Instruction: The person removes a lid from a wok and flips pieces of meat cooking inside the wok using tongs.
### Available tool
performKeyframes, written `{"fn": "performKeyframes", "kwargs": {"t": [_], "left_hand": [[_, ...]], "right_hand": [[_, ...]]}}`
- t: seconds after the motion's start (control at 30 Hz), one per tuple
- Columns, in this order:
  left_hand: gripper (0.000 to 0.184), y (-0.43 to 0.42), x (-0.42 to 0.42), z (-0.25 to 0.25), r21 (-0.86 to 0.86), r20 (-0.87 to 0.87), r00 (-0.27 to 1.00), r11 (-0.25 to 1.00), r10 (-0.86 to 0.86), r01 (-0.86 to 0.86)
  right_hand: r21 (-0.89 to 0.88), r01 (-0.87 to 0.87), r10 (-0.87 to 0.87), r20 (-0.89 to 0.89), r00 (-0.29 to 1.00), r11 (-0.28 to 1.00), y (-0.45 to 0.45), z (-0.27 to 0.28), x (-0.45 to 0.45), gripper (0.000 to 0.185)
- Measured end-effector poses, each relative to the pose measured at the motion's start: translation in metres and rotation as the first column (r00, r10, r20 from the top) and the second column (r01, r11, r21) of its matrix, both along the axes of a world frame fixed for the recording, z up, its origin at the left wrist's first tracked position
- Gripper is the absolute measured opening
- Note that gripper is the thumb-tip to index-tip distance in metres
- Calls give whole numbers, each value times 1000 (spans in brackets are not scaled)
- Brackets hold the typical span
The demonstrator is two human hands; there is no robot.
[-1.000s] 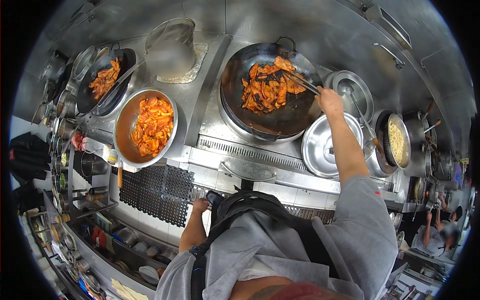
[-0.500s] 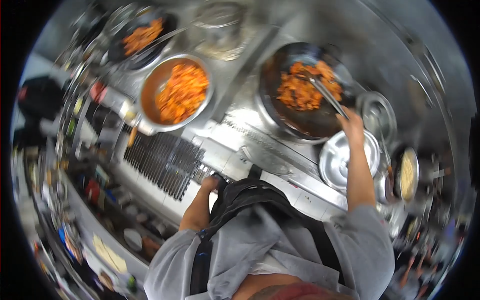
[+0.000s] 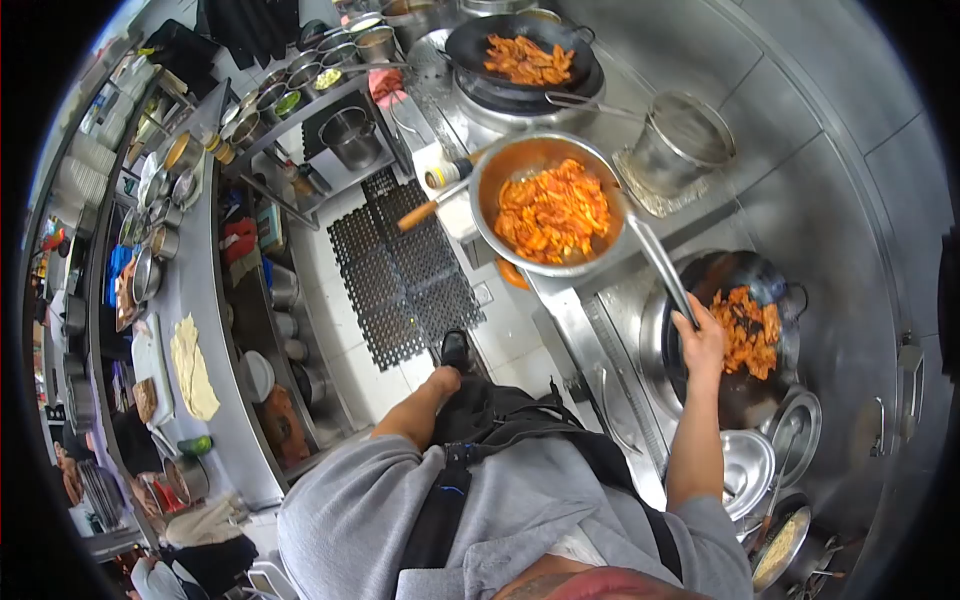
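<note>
My right hand (image 3: 703, 338) is closed around the long metal handle of a ladle (image 3: 655, 255). The ladle's far end reaches the right rim of a big steel bowl (image 3: 484, 222) of red-orange sauced food (image 3: 556, 212); its head is hard to make out. Below my right forearm and wrist sits a wok (image 3: 725, 268) with more of the same food (image 3: 748, 330) in it. Down by my dark trousers hangs my left hand (image 3: 447, 380), away from the counter, with its fingers not clearly visible.
A second wok (image 3: 470, 50) of similar food stands on the far burner. Beside it are a steel pot (image 3: 690, 145) with a strainer and a wooden handle (image 3: 418, 215). Metal lids (image 3: 745, 470) lie near my right elbow. A black mat (image 3: 400, 270) covers the floor; a prep counter (image 3: 235, 400) runs left.
My right hand has carried the ladle from the near wok to the steel bowl. The view has turned left, and less food remains in the wok. My left hand still hangs low.
</note>
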State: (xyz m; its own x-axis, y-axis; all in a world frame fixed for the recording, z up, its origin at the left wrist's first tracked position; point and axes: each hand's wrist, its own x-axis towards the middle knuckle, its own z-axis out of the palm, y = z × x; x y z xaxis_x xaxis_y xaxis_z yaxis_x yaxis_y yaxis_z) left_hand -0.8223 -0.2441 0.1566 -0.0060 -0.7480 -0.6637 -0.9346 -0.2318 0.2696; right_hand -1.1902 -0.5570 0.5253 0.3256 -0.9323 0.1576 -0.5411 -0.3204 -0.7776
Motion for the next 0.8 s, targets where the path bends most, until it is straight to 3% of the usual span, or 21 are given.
{"fn": "performKeyframes", "kwargs": {"t": [0.1,0.17,0.2,0.23,0.3,0.33,0.4,0.43,0.5,0.57,0.63,0.67,0.73,0.77,0.8], "left_hand": [[29,4,42,-36,-35,-106,993,997,59,-63],[27,1,78,-24,-159,-117,993,987,-10,-9],[26,0,98,-6,-68,-147,972,979,181,-192],[29,-3,122,3,-44,-165,967,978,194,-203],[29,1,171,-33,-3,-18,968,968,251,-251],[31,8,199,-46,19,29,965,965,262,-263],[33,19,258,-52,26,89,961,964,262,-265],[34,26,284,-52,17,98,964,968,248,-251],[32,39,324,-61,-174,43,949,938,311,-300],[30,40,348,-45,61,-41,798,798,602,-599],[33,40,364,-51,76,-90,801,806,592,-587],[34,37,369,-50,145,-6,840,831,543,-536],[34,19,369,-42,166,151,985,980,84,-109],[23,9,361,-40,190,113,992,978,62,-83],[23,-2,354,-52,177,142,990,984,-11,-14]], "right_hand": [[-64,-147,147,5,989,987,-20,14,118,41],[-173,-197,193,-41,980,965,-44,-2,197,41],[-180,-214,197,-109,974,960,-53,2,244,41],[-174,-231,200,-180,963,957,-58,2,290,42],[-417,-291,137,-362,922,861,-89,-49,366,44],[-407,-290,129,-379,917,866,-98,-48,392,44],[-122,-289,152,-628,763,950,-111,-35,432,46],[-117,-279,145,-634,759,953,-111,-31,437,46],[-194,-268,138,-505,852,944,-107,-25,438,49],[-150,-250,146,-498,855,957,-103,-32,423,53],[-86,-242,135,-629,766,967,-98,-51,403,56],[-120,-202,96,-581,808,972,-94,-58,394,59],[-133,-188,91,-531,842,973,-86,-49,381,60],[-138,-176,89,-484,871,975,-73,-46,367,61],[-86,-141,84,-476,876,986,-60,-43,353,63]]}}
